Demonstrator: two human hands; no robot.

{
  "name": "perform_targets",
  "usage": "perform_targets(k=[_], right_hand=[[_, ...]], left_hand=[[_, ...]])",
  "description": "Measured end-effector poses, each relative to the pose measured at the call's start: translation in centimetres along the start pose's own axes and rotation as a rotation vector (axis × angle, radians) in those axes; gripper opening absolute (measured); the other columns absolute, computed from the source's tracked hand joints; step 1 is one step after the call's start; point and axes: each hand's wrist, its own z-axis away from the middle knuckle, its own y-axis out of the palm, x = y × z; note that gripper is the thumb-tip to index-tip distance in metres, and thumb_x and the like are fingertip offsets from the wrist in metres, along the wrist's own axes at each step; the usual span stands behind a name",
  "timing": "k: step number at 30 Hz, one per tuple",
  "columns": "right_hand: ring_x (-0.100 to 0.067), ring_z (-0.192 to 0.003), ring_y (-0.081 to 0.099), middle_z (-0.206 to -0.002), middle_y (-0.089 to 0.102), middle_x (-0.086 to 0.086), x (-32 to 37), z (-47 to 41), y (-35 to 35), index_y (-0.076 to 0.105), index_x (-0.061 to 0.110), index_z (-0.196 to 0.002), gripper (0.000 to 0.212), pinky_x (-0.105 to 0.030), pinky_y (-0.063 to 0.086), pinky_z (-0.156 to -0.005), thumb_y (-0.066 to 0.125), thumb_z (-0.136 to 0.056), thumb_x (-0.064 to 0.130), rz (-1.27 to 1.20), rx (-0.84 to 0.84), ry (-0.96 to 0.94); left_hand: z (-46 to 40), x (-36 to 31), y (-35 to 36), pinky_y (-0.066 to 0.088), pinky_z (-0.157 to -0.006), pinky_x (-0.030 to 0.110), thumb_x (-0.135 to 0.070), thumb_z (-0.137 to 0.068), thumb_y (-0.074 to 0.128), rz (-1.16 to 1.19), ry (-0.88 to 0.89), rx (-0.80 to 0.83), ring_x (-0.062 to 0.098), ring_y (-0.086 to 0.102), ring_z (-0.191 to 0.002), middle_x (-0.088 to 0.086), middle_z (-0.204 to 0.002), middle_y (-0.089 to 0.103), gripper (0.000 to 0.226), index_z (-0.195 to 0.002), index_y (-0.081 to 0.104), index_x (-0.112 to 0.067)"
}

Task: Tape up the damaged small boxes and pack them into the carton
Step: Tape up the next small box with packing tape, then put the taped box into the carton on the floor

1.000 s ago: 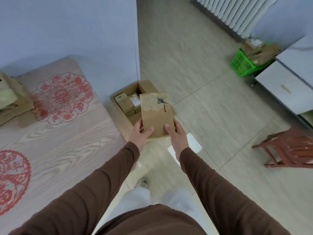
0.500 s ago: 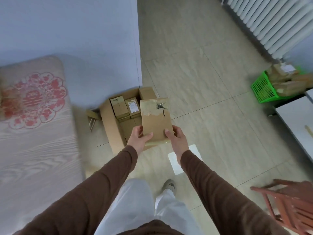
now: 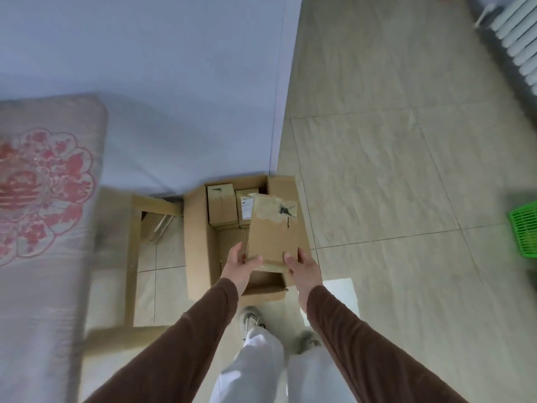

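Held above the carton [image 3: 197, 242] — taped small box [image 3: 273, 231], seemingly light and stiff, clasped at its near end by left hand [image 3: 239, 263] and right hand [image 3: 303, 264].

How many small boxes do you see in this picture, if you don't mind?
3: one held over the carton by both hands, the taped box; two side by side at the carton's far end. Others may be hidden beneath.

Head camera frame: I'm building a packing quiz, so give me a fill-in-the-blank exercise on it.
1. The taped small box is gripped by ____ hands.
2. The carton stands open on the ____.
3. Small boxes already inside the carton: ____.
4. The basket at the right edge is ____.

Missing words: both; floor; two; green
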Motion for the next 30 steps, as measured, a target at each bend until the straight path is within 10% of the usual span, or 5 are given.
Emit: perform_targets(k=[13, 30], right_hand=[[-0.011, -0.106, 0.053, -0.130, 0.057, 0.003, -1.4, -26.1, 6.9, 0.044, 0.022, -0.139, 0.042, -0.028, 0.040, -0.095, 0.060, -0.100, 0.025, 0.220, 0.046, -0.091], [-0.028, -0.123, 0.058, -0.136, 0.059, -0.006, -7.8, -43.5, 13.2, 0.039, 0.017, -0.146, 0.045, -0.037, 0.046, -0.103, 0.052, -0.103, 0.014, 0.530, 0.017, -0.085]], left_hand=[[-25.0, 5.6, 1.7, 0.038, -0.116, 0.040, -0.029, -0.089, 0.074, 0.570, -0.143, -0.225, 0.019, 0.059, -0.122, 0.005, -0.129, 0.064, 0.062, -0.142, 0.044, -0.016], [-42.5, 11.6, -0.8, 0.046, -0.110, 0.042, -0.028, -0.096, 0.066, 0.680, -0.196, -0.293, 0.023, 0.056, -0.126, 0.013, -0.137, 0.058, 0.065, -0.151, 0.037, -0.010]])
